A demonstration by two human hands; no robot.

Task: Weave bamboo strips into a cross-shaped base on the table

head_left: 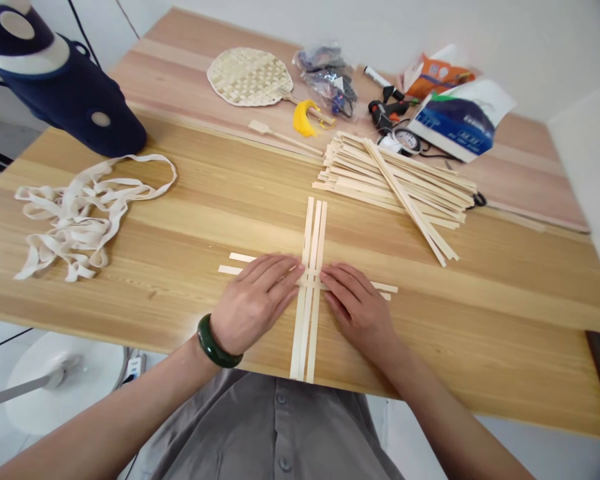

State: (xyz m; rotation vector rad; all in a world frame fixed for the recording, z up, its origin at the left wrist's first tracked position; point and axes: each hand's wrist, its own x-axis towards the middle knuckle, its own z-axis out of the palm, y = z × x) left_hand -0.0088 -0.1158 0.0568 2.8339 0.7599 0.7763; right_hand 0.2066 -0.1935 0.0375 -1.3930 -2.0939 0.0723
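Three pale bamboo strips (303,333) lie lengthwise, side by side, on the wooden table, their near ends at the front edge. Two crosswise bamboo strips (385,287) pass through them, forming a small weave at the crossing. My left hand (263,293), above a dark green bangle (215,343), is closed over the crosswise strips just left of the crossing. On the other side, my right hand (357,303) is closed over the same strips, fingertips touching the weave. Both thumbs sit close to the fingers, and the fingers hide part of the crosswise strips.
A pile of bamboo strips (405,183) lies behind my right hand. White ribbon (87,220) and a dark blue bottle (85,103) are at left. Farther back are a woven fan (250,77), yellow tassel (306,119), glue gun (384,117) and tissue pack (455,123).
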